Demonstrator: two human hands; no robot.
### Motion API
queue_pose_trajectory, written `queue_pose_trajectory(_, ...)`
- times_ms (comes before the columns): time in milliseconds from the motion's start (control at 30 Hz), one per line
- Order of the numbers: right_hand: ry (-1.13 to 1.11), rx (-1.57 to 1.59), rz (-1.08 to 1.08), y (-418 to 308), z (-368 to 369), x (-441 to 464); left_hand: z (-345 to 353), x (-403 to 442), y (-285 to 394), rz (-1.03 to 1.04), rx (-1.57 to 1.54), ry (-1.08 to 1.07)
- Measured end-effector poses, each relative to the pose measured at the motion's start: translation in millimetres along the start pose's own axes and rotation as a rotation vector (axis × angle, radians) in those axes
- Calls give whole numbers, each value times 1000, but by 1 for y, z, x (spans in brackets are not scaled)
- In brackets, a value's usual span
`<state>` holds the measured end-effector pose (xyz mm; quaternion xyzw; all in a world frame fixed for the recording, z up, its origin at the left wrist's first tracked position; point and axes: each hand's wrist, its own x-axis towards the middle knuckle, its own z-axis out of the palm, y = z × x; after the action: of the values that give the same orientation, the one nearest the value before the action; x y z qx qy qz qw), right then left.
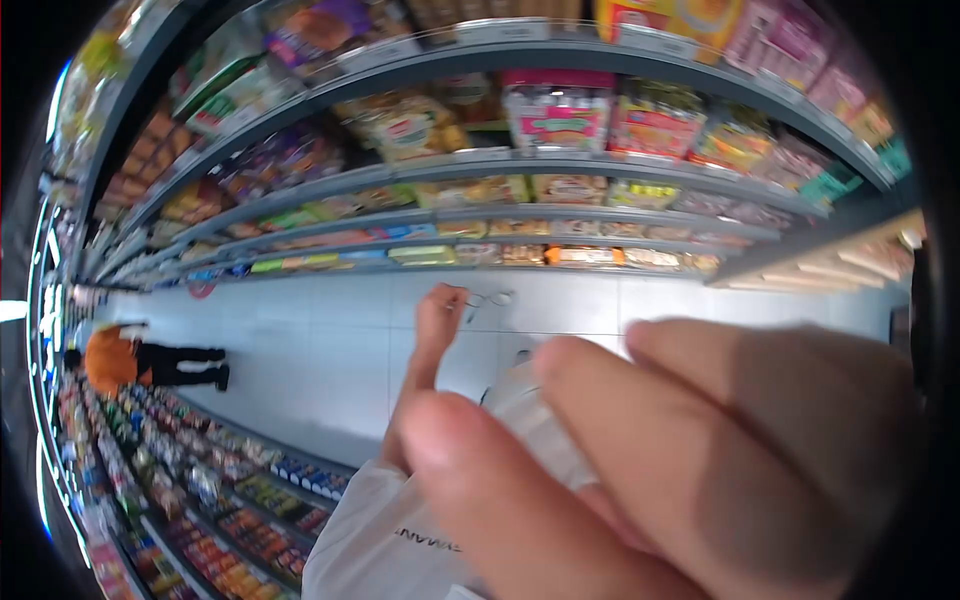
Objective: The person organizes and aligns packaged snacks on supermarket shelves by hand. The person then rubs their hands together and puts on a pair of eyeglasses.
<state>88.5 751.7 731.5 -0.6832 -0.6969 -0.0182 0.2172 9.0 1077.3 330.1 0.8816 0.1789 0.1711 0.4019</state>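
Note:
My left hand (438, 312) is held out low in front of my body, over the floor. Its fingers are pinched on a pair of thin-framed eyeglasses (492, 299), which stick out to the right of the fingertips. Very close to the camera, my right hand (690, 450) fills the lower right, large and blurred. Thumb and fingers are apart there, and nothing shows between them; part of the palm is in shadow. Below both hands is my light shirt (375, 540) with dark lettering.
Shelves (420, 185) of packaged snacks curve across the front. A second stocked shelf (215, 480) runs along the lower left. Pale floor tiles (340, 310) lie between them. A person in an orange top (110, 358) stands down the aisle. Wooden slats (810, 262) are at the right.

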Motion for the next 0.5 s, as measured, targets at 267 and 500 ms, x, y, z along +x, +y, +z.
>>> queue_pose_trajectory(267,-22,81,2,0,2,6,28,-83,-88,-187,132,-161)
queue_pose_trajectory(500,-32,87,11,0,0,7,33,-116,-129,-290,198,-266)
